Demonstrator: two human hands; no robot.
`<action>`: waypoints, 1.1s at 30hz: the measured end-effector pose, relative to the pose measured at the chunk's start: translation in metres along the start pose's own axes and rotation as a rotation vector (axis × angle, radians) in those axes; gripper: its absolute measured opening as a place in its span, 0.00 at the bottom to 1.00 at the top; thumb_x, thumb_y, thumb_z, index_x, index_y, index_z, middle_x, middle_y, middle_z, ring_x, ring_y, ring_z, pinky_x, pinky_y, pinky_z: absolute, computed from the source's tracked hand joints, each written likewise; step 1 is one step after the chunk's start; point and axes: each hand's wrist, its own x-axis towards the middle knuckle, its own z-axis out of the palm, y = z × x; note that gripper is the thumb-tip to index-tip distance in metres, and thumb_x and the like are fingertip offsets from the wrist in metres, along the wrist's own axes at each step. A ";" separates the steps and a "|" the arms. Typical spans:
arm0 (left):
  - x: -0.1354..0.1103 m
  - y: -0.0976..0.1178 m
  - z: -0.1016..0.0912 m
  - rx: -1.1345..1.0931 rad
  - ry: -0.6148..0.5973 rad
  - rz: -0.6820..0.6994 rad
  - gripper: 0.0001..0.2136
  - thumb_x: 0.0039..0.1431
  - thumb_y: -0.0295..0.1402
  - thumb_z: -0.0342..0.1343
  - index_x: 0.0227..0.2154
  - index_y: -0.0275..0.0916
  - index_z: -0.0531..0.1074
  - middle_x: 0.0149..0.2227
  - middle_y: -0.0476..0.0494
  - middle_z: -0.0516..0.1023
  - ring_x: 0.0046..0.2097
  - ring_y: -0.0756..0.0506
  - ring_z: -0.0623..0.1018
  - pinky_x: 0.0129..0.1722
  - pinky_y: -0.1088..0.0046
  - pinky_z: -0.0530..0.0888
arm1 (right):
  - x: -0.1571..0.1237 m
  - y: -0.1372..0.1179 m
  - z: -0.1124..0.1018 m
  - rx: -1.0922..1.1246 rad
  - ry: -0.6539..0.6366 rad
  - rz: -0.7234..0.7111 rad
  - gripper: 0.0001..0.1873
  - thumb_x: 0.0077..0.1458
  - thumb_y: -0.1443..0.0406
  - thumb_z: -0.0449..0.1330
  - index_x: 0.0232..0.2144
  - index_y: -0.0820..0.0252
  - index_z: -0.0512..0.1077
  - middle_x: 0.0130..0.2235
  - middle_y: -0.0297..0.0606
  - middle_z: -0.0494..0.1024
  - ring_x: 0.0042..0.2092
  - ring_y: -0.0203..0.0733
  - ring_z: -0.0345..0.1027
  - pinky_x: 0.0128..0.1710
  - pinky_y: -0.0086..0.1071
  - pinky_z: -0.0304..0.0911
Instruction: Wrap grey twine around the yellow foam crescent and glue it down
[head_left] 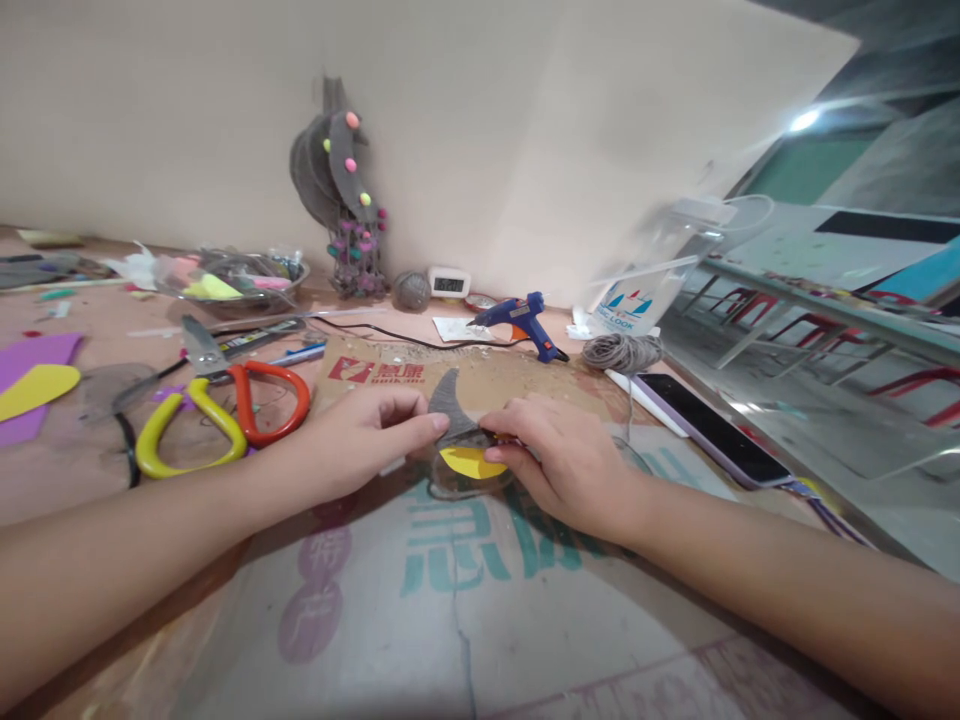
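- Fingers of the left hand (360,440) are drawn together, pinching the near edge of the grey felt crescent (448,408), which lies flat on the cardboard (480,580) between the two hands.
- Right hand (559,462) has its fingertips closed on the yellow foam piece (466,463), tucked under the crescent's tip.
- Uneven pressure could, I'd say, slide the yellow piece out of line.
- Glue gun (517,320) lies beyond the right hand. If that join is wet, fingertips may stick.
- Scissors (225,412) sit just left of the left hand, where a sweeping wrist could knock them.

scissors (225,410) crowding left, phone (705,425) right, glue gun (521,320) behind, near cardboard (480,620) bare
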 end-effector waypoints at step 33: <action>-0.001 0.003 0.000 0.020 -0.009 0.029 0.16 0.56 0.44 0.47 0.20 0.38 0.62 0.20 0.54 0.58 0.22 0.53 0.59 0.21 0.77 0.55 | 0.000 -0.002 0.000 -0.145 -0.038 -0.110 0.12 0.61 0.64 0.48 0.33 0.64 0.69 0.27 0.36 0.72 0.28 0.36 0.59 0.28 0.30 0.53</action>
